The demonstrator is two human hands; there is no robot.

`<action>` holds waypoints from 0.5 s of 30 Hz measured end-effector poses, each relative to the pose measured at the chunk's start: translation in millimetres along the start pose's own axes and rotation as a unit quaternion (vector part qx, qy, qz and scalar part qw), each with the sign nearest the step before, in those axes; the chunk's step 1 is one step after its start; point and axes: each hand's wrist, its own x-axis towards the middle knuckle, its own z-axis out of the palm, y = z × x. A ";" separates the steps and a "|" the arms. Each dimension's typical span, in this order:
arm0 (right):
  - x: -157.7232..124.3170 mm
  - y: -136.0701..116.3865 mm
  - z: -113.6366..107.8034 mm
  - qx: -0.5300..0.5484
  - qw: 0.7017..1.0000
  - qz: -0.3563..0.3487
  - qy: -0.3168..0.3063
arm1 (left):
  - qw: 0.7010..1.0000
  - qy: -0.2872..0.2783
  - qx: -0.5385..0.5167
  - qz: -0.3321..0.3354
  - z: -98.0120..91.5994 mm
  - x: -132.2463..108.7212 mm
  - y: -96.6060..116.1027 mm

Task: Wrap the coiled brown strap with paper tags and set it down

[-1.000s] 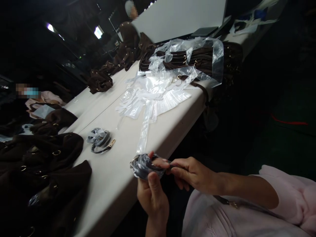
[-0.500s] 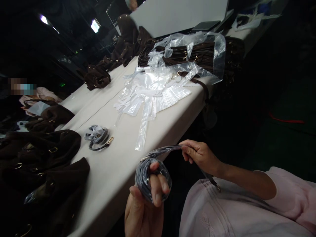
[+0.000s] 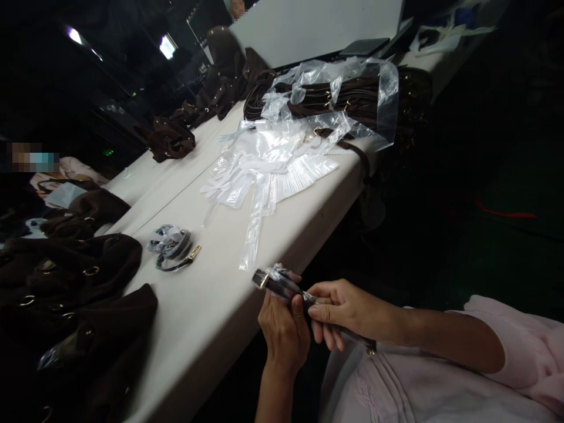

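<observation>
Both my hands meet just off the near edge of the white table [image 3: 211,305]. My left hand [image 3: 282,332] is closed round a coiled dark strap in clear plastic wrap [image 3: 275,283], seen edge-on, with a gold metal end showing at its left. My right hand [image 3: 341,308] pinches the free length of the same strap, which runs down across my lap in pink clothing. A second wrapped coiled strap [image 3: 173,247] with a gold clasp lies on the table to the left.
Dark brown bags [image 3: 70,294] with gold rings pile up at the left. Clear plastic sleeves [image 3: 268,170] lie mid-table, and bundled brown straps under plastic film [image 3: 343,103] sit behind them. A masked person sits at the far left.
The coil was held face-on with my right hand pulling the strap out to the right. Now the coil is turned edge-on and my right hand has come back against it.
</observation>
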 end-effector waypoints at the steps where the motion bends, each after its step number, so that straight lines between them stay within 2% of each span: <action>1: -2.5 -4.6 -2.1 0.013 1.000 0.000 0.005 | 0.999 -0.021 0.028 0.031 -1.5 -2.5 -2.9; 4: -11.1 -17.1 -9.2 0.031 0.999 0.004 0.027 | 0.992 -0.081 0.057 0.079 -5.1 -11.3 -6.9; 8: -16.9 -25.9 -19.3 0.105 0.991 0.081 0.004 | 0.981 -0.172 -0.045 0.075 -7.6 -25.9 -1.7; 11: -16.6 -28.3 -24.4 0.202 0.969 0.140 0.007 | 0.961 -0.238 -0.140 0.027 -10.9 -34.4 6.8; 15: -19.4 -28.4 -23.0 0.281 0.949 0.140 -0.010 | 0.922 -0.285 -0.244 -0.099 -18.9 -38.4 21.5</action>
